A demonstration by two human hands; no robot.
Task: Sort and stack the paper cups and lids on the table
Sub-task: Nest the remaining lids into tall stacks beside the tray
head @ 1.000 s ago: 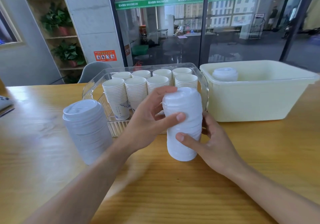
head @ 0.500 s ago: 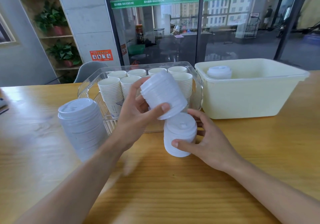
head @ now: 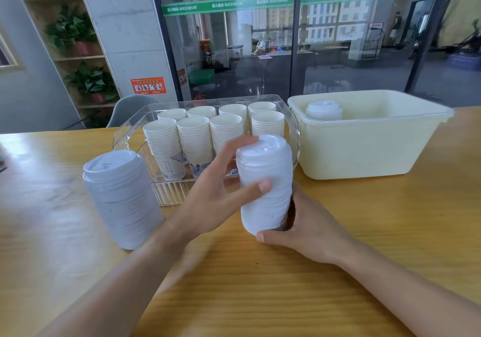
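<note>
A tall stack of white lids (head: 265, 180) stands on the wooden table (head: 260, 297) in front of me. My left hand (head: 216, 198) grips its upper half, thumb across the front. My right hand (head: 307, 230) wraps round its base from the right and behind. A second, wider stack of white lids (head: 121, 198) stands free at the left. Several stacks of white paper cups (head: 197, 138) fill a clear plastic bin (head: 166, 193) behind. A short stack of lids (head: 324, 110) sits inside the cream tub (head: 369, 144) at the right.
The clear bin and cream tub stand side by side at the table's far edge, close behind the held stack. A grey chair back (head: 130, 110) shows behind the table, with a glass wall and plant shelves beyond. Bare tabletop lies near me and to the right.
Half a second ago my left hand held the upper part of the lid stack lifted and tilted off the lower part. Now it sits back on the lower part as one upright stack.
</note>
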